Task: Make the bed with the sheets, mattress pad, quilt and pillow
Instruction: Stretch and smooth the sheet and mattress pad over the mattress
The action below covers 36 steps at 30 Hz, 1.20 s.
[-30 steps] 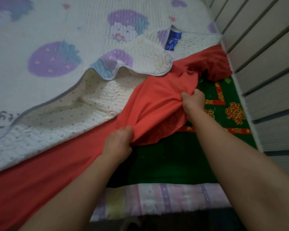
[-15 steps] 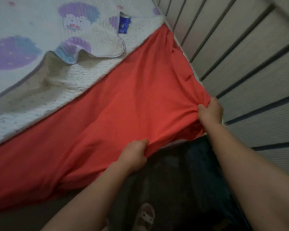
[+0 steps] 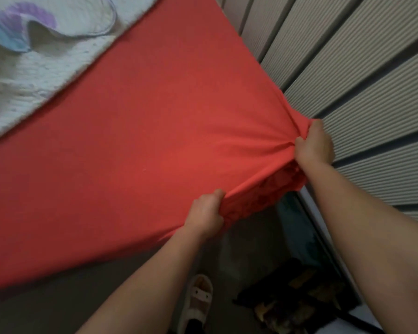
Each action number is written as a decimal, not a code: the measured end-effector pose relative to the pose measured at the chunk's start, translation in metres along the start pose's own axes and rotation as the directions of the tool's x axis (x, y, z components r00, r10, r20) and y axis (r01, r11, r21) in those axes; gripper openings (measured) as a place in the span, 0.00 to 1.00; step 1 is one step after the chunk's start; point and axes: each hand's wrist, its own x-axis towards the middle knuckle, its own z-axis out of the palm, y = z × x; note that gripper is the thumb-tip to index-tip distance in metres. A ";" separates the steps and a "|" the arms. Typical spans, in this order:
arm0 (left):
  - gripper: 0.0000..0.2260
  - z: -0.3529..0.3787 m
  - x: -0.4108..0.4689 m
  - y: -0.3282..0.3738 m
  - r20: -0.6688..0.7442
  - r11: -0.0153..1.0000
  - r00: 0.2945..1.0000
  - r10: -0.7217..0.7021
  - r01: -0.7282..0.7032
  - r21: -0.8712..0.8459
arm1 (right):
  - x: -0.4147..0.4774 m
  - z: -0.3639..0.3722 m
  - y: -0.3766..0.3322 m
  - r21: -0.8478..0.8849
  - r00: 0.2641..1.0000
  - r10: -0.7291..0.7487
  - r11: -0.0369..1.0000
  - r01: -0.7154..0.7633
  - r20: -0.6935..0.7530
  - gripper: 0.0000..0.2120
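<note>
Red sheet (image 3: 143, 145): plain coral-red cloth, smooth and taut over most of the bed, creased only where it gathers at the near corner. Radiating folds run into that corner.

Orientation: the sheet's visible front edge runs diagonally from lower left up to the corner at right of centre. Its other edge follows the ribbed wall (image 3: 360, 68) up to the top of the view. The corner points to the lower right, toward the wall.

Hands: left hand (image 3: 206, 214) clenched on the front edge of the sheet, fingers curled round a fold just short of the corner. Right hand (image 3: 313, 145) clenched on the bunched corner cloth, close against the wall. Between the two hands a flap of the sheet hangs over the bed corner; a faint darker pattern shows through it.

Mattress pad (image 3: 34, 75): white, quilted, with a purple and blue print on a turned-over part. It lies on the sheet at upper left, well apart from both hands.

Below: grey floor (image 3: 58, 304), a pale sandal (image 3: 198, 300), a dark patterned item (image 3: 299, 300) near the wall, blurred.
</note>
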 end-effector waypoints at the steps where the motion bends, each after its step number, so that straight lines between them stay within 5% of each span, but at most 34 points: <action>1: 0.12 0.004 0.005 0.003 -0.001 1.000 1.000 0.000 0.000 0.010 | 0.004 0.001 0.003 -0.005 1.000 -0.003 1.000 0.003 -0.003 0.16; 10: 0.21 0.045 0.041 -0.024 0.227 0.994 0.968 -0.108 0.097 0.058 | 0.016 0.056 0.043 -0.025 0.982 0.007 1.000 -0.002 0.188 0.21; 13: 0.23 0.054 0.048 -0.024 0.265 0.991 0.956 -0.125 0.108 0.077 | 0.015 0.069 0.058 0.051 0.963 0.032 0.998 -0.048 0.266 0.23; 16: 0.21 0.042 0.057 -0.010 0.189 0.996 0.979 -0.073 0.064 0.055 | 0.017 0.072 0.064 0.279 0.971 -0.028 0.959 -0.041 0.239 0.13; 18: 0.18 0.028 0.069 0.005 0.069 0.999 0.997 -0.034 0.034 -0.003 | 0.018 0.068 0.064 0.569 0.971 -0.011 0.812 -0.130 0.237 0.15; 20: 0.16 0.013 0.083 0.019 -0.070 0.998 0.997 -0.010 0.006 -0.062 | 0.021 0.061 0.062 0.816 0.934 0.078 0.465 -0.344 0.349 0.16; 23: 0.17 -0.007 0.107 0.042 -0.214 0.996 0.975 0.054 -0.068 -0.057 | 0.034 0.057 0.070 0.857 0.854 0.103 0.022 -0.515 0.510 0.11; 26: 0.20 -0.025 0.124 0.050 -0.276 0.996 0.957 0.091 -0.093 0.004 | 0.040 0.049 0.078 0.784 0.791 0.059 -0.195 -0.589 0.609 0.14; 28: 0.21 -0.034 0.131 0.049 -0.279 0.998 0.958 0.066 -0.058 0.040 | 0.037 0.035 0.081 0.751 0.766 0.052 -0.250 -0.611 0.640 0.04; 31: 0.23 -0.044 0.138 0.045 -0.223 0.998 0.975 -0.006 0.020 0.063 | 0.033 0.018 0.078 0.638 0.659 -0.100 -0.178 -0.749 0.745 0.10; 33: 0.25 -0.048 0.140 0.045 -0.182 0.997 0.983 -0.029 0.041 0.060 | 0.033 0.006 0.075 0.563 0.540 -0.277 0.003 -0.827 0.795 0.18; 36: 0.27 -0.053 0.141 0.049 -0.112 0.998 0.993 -0.027 0.033 0.057 | 0.036 0.004 0.068 0.515 0.438 -0.336 0.187 -0.837 0.834 0.12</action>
